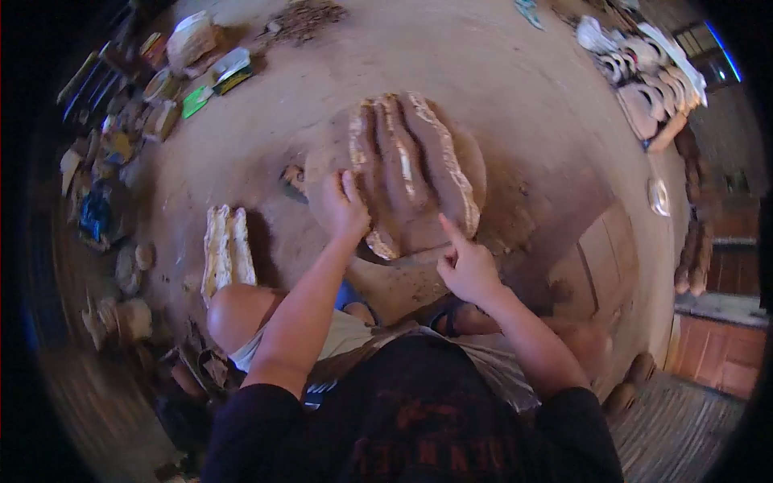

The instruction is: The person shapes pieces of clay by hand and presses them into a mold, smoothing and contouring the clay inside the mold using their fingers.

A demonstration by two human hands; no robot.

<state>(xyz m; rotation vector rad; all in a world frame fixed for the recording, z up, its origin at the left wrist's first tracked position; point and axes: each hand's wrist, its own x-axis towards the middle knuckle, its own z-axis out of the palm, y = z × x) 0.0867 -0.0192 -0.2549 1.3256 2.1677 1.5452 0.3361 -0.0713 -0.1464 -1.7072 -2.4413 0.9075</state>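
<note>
A brown ridged piece point(439, 157) with pale, rough edges lies on a round flat disc point(477, 165) in front of me. My left hand point(346, 208) is at the piece's left edge, its fingers curled; what they grip, if anything, is too small to tell. At the lower right edge is my right hand point(467, 266), with the index finger stretched toward the piece and the other fingers folded in. A similar pale ridged piece point(226, 249) lies on the ground beside my left knee.
Bags, boxes and a green packet point(196, 101) lie at the upper left. Curved clay-like pieces point(656, 101) are stacked at the upper right. Rounded objects and clutter line the left side. A wooden cabinet point(713, 354) stands at the right.
</note>
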